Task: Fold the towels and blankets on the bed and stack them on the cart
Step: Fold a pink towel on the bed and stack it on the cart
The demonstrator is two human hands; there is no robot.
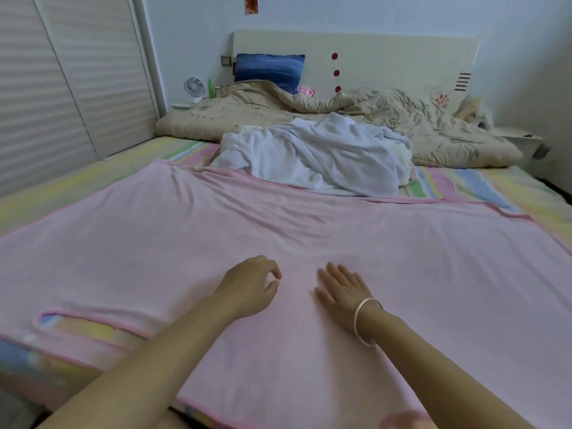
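One bed, covered by a pastel-striped sheet, is filling most of the view, with slatted wardrobe doors standing along its left side and a pale headboard closing its far end. One pink blanket is lying spread flat over the near half of the bed; its long axis is running left to right across the mattress, its near edge is hanging toward the viewer, and a fold near its left corner is leaving a strip of sheet exposed. A beige quilt is lying crumpled along the head of the bed. Between quilt and blanket, a white towel is sitting in a loose heap, its near edge overlapping the blanket's far edge. A blue pillow is leaning against the headboard, left of centre. The left hand is hovering at the blanket's middle with fingers loosely curled, gripping nothing visible. The right hand, just beside it, is resting palm down on the blanket with fingers straight and spread. A small white fan and a green bottle are standing at the bed's far-left corner. A silver bracelet is circling the right wrist
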